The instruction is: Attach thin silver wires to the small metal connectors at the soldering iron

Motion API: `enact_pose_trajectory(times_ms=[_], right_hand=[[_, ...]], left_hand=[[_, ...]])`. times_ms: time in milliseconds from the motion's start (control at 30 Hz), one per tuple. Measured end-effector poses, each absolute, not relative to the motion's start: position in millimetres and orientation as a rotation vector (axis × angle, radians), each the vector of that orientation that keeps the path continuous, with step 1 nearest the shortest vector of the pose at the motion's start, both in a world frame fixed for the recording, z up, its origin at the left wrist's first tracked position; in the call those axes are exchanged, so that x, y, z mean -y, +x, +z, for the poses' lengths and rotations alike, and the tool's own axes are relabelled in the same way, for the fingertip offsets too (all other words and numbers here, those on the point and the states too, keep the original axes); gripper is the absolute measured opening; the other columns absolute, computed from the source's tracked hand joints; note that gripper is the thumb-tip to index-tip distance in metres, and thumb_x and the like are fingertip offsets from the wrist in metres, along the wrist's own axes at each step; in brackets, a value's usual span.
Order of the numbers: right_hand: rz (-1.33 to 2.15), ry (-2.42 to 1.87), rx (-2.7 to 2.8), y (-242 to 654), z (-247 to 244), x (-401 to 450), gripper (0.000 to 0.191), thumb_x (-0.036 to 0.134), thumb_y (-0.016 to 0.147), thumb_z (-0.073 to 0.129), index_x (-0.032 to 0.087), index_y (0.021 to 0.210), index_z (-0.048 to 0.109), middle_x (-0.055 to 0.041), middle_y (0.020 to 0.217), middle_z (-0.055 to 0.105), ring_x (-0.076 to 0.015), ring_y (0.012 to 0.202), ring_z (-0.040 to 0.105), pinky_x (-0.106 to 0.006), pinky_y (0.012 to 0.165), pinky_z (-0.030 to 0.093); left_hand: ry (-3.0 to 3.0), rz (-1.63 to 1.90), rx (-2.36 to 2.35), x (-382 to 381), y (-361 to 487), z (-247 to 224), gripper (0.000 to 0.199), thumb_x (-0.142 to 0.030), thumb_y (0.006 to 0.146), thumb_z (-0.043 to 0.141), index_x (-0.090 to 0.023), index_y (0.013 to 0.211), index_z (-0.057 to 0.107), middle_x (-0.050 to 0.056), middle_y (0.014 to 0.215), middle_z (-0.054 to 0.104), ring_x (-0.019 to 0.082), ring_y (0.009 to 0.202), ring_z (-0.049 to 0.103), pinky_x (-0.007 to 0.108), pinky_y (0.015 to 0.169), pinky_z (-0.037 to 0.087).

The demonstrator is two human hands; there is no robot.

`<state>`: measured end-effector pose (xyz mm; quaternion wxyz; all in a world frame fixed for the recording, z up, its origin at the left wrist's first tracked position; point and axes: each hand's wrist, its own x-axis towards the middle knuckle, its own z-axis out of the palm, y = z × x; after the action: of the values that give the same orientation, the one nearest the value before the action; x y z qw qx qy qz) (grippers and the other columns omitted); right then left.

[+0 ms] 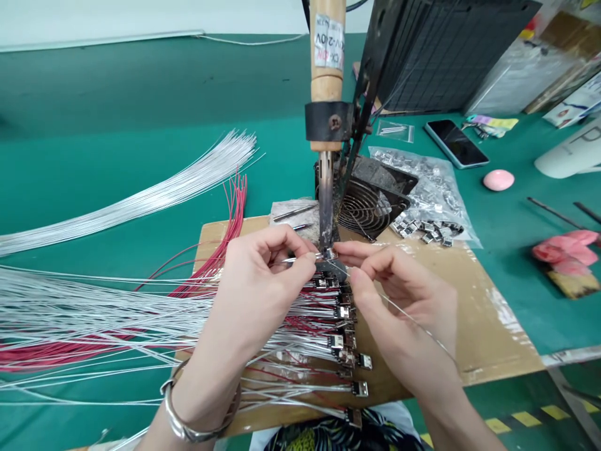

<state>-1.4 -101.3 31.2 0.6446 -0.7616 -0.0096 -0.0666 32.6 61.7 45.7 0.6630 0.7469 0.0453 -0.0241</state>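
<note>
- Two bare hands work close together, fingers closed in pinches: the left hand [256,282] appears to hold a small metal connector [328,254], though its fingertips partly hide the grip; the right hand [399,300] pinches a thin silver wire [416,326] between thumb and forefinger, with the wire's end led toward the connector.
- Connector position: directly below the tip of a wooden-handled soldering iron [325,200], between both hands; touching or just apart, cannot tell.
- Iron fixed upright, tip down, in a dark metal clamp [328,120], probably so both hands stay free for the small parts.
- Further connectors [347,357] lie in a column on a cardboard board [474,313], leads fanned left; this likely keeps the wires from tangling and the metal ends within reach.
- Loose silver wires [141,194] and red wires [237,210] lie in sheaves on a green mat [94,150], left of the board.
- Plastic bag of metal connectors [434,191] lies to the right, near a small fan [370,210] — set beside the iron, perhaps to draw fumes away.
</note>
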Motion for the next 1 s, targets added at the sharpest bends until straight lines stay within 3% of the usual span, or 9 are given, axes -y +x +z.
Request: enact_pose_trajectory(times_ms=[367, 600, 1000], right_hand=[[-0.155, -1.751, 0.019, -2.5, 31.9, 100.6, 0.019, 0.013, 0.094, 0.065, 0.023, 0.078, 0.061, -0.0003, 0.117, 0.076, -0.0211, 0.111, 0.073, -0.037, 0.097, 0.055], [-0.159, -1.758, 0.019, -2.8, 32.2, 101.7, 0.018, 0.014, 0.093, 0.066, 0.023, 0.078, 0.061, -0.0015, 0.115, 0.077, -0.0224, 0.111, 0.072, -0.038, 0.097, 0.054], [-0.173, -1.792, 0.010, -3.2, 30.4, 101.8, 0.018, 0.014, 0.093, 0.066, 0.023, 0.078, 0.061, -0.0014, 0.113, 0.076, -0.0214, 0.109, 0.072, -0.037, 0.095, 0.053]], left_hand=[[1.699, -0.040, -0.095, -60.0, 31.8, 46.7, 0.014, -0.013, 0.074, 0.076, -0.019, 0.065, 0.067, -0.002, 0.073, 0.069, 0.014, 0.072, 0.059, 0.025, 0.062, 0.042], [1.714, -0.040, -0.091, -60.2, 31.8, 45.0, 0.014, -0.013, 0.074, 0.075, -0.018, 0.064, 0.066, -0.002, 0.074, 0.068, 0.011, 0.063, 0.049, 0.025, 0.054, 0.034], [1.810, 0.001, -0.081, -55.8, 27.9, 47.9, 0.013, -0.013, 0.076, 0.071, -0.018, 0.065, 0.065, -0.001, 0.075, 0.071, 0.014, 0.069, 0.060, 0.026, 0.059, 0.042]])
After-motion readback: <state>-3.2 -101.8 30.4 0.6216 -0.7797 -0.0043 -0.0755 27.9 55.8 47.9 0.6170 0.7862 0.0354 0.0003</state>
